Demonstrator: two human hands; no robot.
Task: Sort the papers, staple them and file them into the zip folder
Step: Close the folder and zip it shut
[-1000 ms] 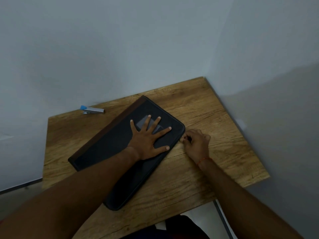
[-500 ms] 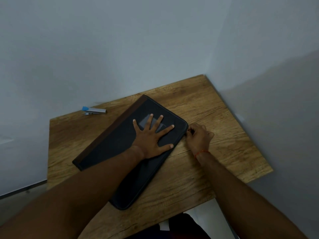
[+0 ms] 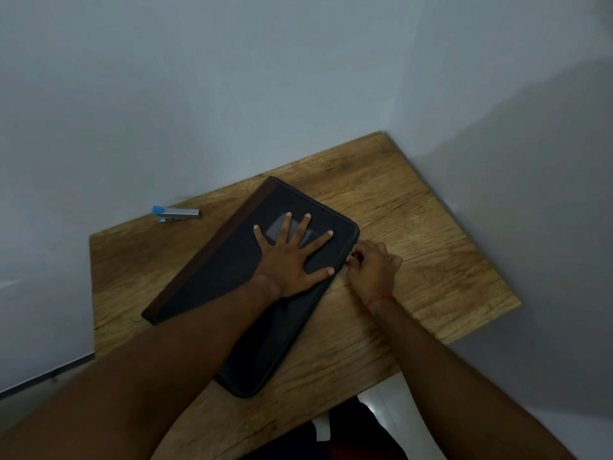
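A black zip folder (image 3: 225, 283) with a brown spine lies closed and slanted across the wooden table (image 3: 414, 227). My left hand (image 3: 292, 257) presses flat on its cover, fingers spread. My right hand (image 3: 373, 265) is at the folder's right edge near the far corner, fingertips pinched on the zip pull. A silver stapler (image 3: 177, 214) with a blue end rests near the table's back left edge. No papers are in sight.
Grey walls close in behind the table and along its right side. The table's front edge runs just before my body. Bare wood lies right of the folder and around the stapler.
My right hand has slid along the folder's right edge toward the far corner with the zip pull. The left hand stays pressed on the cover.
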